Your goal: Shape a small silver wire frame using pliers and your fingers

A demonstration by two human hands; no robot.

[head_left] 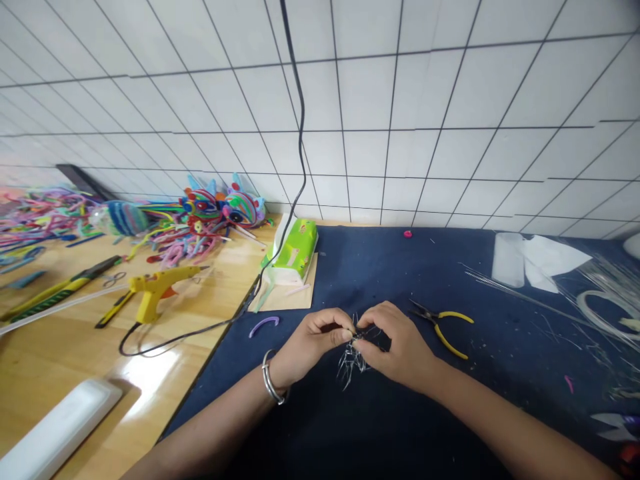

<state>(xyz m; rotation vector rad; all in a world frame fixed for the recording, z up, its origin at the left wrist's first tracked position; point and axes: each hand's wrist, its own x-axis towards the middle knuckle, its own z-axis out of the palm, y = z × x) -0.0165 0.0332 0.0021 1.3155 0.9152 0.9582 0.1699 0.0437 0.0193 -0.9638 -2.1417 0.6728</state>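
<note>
Over the dark blue cloth, my left hand (320, 340) and my right hand (395, 343) meet with thumbs and forefingers pinched. Between and below the fingertips is a small bundle of thin silvery wires (353, 363), its loose ends spreading downward. Both pinches close on this bundle; the exact spot gripped is partly hidden by the fingers. A silver bracelet circles my left wrist. Just right of my right hand lie pliers with yellow handles (453, 317), their jaws apart. A purple curved strip (264, 325) rests on the cloth to the left of my left hand.
A green tissue pack (300, 250) sits on a beige card (300, 299), crossed by a black cable (302, 133). To the left are a yellow glue gun (155, 287), a cutter and colourful pipe cleaners (55, 217). Long wires and a wire coil (600, 313) lie at right.
</note>
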